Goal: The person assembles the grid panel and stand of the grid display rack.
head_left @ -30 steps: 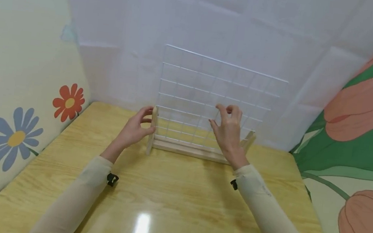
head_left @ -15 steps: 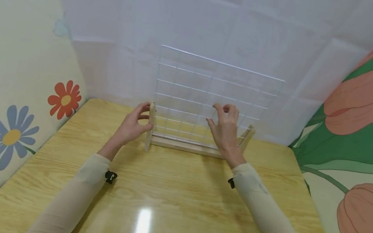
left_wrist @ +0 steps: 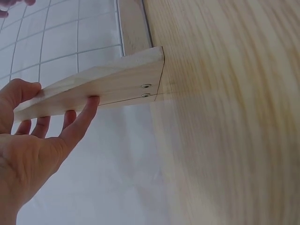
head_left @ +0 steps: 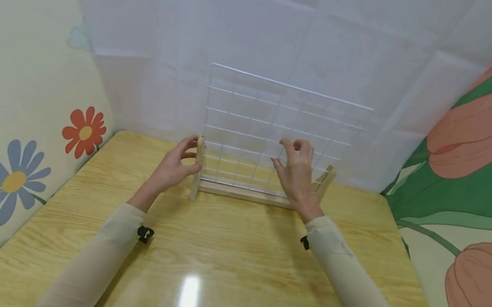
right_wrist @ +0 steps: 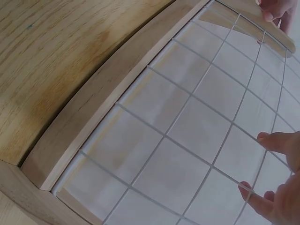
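A white wire grid panel [head_left: 273, 106] stands leaning back in a wooden base [head_left: 246, 192] on the table. My left hand [head_left: 173, 166] grips the wooden upright [head_left: 199, 156] at the left end, its thumb and fingers on either side of the wood, as the left wrist view shows the wooden end piece [left_wrist: 112, 84]. Two screw heads [left_wrist: 146, 89] sit low on that piece. My right hand [head_left: 297, 171] is curled at the middle of the grid, with thumb and fingertips on neighbouring wires in the right wrist view. It partly hides the right wooden upright [head_left: 325, 182].
The light wood table [head_left: 235, 252] carries the rack near its back edge. Behind it hangs a white cloth [head_left: 259, 25]. Flower-printed walls, with blue and red flowers [head_left: 85, 131] at left and tulips [head_left: 477, 138] at right, flank the table.
The top edge of the grid has come down slightly against the wooden uprights. Both hands keep their places on the rack; the head view has shifted a little.
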A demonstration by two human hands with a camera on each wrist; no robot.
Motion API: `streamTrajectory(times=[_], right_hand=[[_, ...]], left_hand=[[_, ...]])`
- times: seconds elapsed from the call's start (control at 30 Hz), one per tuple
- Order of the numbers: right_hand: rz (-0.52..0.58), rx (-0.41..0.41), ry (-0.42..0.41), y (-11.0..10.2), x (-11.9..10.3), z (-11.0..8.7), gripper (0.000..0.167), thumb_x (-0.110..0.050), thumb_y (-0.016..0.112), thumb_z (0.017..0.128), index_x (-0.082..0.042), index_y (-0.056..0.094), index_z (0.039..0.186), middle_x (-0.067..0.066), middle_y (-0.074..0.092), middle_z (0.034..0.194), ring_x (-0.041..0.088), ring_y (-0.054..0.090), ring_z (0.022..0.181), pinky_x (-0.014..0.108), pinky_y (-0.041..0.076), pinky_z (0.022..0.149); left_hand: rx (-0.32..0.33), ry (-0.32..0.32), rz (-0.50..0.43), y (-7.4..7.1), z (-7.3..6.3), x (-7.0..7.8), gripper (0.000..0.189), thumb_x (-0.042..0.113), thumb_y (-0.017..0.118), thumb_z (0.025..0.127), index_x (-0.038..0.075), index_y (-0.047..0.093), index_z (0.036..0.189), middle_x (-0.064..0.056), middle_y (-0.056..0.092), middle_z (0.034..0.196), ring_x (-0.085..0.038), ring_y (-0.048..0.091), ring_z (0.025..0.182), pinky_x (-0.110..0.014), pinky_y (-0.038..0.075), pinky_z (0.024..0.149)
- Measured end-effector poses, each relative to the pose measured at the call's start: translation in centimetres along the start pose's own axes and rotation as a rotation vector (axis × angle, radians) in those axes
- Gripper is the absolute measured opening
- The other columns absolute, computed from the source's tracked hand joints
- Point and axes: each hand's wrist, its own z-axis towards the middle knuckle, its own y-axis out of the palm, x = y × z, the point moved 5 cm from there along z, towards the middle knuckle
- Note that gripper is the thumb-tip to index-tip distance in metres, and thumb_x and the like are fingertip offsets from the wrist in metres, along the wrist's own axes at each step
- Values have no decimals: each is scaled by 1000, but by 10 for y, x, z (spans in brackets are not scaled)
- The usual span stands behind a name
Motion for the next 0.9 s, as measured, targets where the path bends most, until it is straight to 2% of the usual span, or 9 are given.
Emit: streamTrajectory(times=[0.13,0.27,0.5,0.6,0.67,0.73,0.83,0.9], right_hand=[[-14,5,11,-1,2,-2,54,-1,92,72,-2,63,118,20,48,109,38,50,104,46,51,87],[-32,-2,15,-6,5,-6,52,-3,91,75,-3,63,119,20,48,110,38,50,105,45,51,87],[-48,-27,10,-5,6,-12,50,-5,88,80,-2,61,122,21,48,111,39,49,108,44,51,85],[-82,-91,7,1,5,-11,50,-9,84,86,-4,58,128,21,48,114,39,47,111,41,55,73],[-96,-166,-1,5,3,-10,50,-11,80,90,-7,55,133,20,49,119,39,46,115,39,55,63],[-96,-244,-18,8,1,-10,52,-13,76,94,-9,52,140,20,48,126,38,44,122,39,55,62],[-41,-321,-62,4,-5,-11,58,-13,73,95,-10,48,147,21,45,138,38,39,133,45,56,85],[6,-312,-114,-8,-8,-13,59,-11,74,94,-8,48,147,24,44,142,39,38,137,50,48,100]], left_hand=[[-15,1,2,2,1,1,69,-7,65,95,-2,31,155,-29,39,152,-49,48,129,-59,50,94],[-23,3,-7,7,4,-3,70,-8,65,94,-2,31,155,-30,38,152,-49,48,129,-59,50,94],[-17,-7,-14,10,15,-37,73,-1,68,95,9,31,158,-22,39,155,-44,48,131,-59,51,93],[-15,-8,-6,5,16,-46,75,5,70,96,12,30,159,-18,39,155,-41,47,132,-56,53,92],[-9,-10,1,0,10,-51,75,9,71,97,14,29,159,-18,39,156,-41,47,132,-53,55,89],[-8,-17,25,-6,4,-55,75,14,71,98,14,28,160,-18,39,155,-41,48,132,-49,57,87],[-16,-42,39,-18,-6,-59,72,22,68,101,14,26,160,-19,38,155,-43,47,132,-50,57,86],[-20,-63,57,-28,-14,-59,71,30,63,103,14,25,160,-19,38,156,-43,46,133,-55,54,90]])
